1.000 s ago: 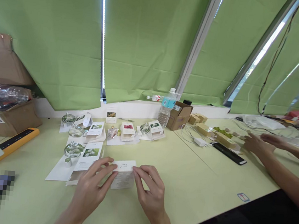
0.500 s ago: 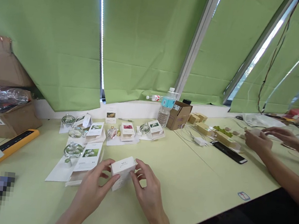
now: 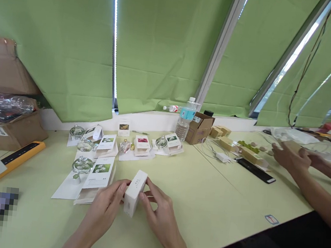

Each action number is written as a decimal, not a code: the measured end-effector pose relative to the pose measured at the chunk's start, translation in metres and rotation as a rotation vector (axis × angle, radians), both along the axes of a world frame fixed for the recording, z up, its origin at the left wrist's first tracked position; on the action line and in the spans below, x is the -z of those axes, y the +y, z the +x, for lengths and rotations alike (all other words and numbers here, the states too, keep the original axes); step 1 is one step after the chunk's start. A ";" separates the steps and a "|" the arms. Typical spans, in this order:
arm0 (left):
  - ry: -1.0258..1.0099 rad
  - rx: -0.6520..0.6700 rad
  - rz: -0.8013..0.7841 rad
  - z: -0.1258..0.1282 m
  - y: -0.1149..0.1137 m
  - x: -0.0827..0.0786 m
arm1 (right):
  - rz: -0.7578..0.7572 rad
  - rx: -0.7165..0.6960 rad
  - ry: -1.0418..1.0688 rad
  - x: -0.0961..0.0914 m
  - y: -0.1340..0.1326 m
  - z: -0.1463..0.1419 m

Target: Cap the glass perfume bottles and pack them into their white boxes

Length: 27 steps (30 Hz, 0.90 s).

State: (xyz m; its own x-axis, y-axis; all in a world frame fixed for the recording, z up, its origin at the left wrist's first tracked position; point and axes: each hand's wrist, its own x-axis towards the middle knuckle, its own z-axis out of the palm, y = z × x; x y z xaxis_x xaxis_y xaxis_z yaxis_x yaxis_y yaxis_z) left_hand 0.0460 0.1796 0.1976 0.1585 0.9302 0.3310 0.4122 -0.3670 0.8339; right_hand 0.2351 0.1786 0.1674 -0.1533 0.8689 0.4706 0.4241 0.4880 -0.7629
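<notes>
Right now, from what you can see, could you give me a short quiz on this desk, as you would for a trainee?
1. What do the left hand and right hand hold between them? A) a stapler B) a small white box C) a mug
2. True or false: the clear water bottle stands upright beside the open cardboard box.
3. What dark, flat object lies on the desk to the left of the co-worker's hands?

Key: 1 B; 2 true; 3 a black phone.
</notes>
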 end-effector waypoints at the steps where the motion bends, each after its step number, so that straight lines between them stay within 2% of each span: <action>1: -0.013 0.004 -0.002 0.000 0.000 0.002 | 0.000 -0.020 -0.021 -0.002 -0.001 0.000; 6: -0.038 0.045 -0.025 0.000 0.000 0.009 | 0.004 -0.094 -0.128 -0.013 -0.005 -0.003; 11: -0.015 0.040 -0.188 0.001 -0.001 0.011 | -0.066 -0.086 -0.175 -0.023 -0.008 -0.006; 13: 0.005 0.020 -0.199 0.001 -0.001 0.015 | -0.089 -0.088 -0.167 -0.024 -0.009 -0.007; 17: 0.058 0.024 -0.180 -0.001 0.000 0.020 | -0.121 -0.072 -0.135 -0.021 -0.008 -0.005; 22: 0.042 0.019 -0.174 -0.001 -0.001 0.012 | -0.177 -0.012 -0.068 -0.013 -0.006 -0.002; 27: 0.071 -0.007 -0.141 0.001 -0.002 0.006 | -0.160 0.070 0.002 -0.004 0.000 0.000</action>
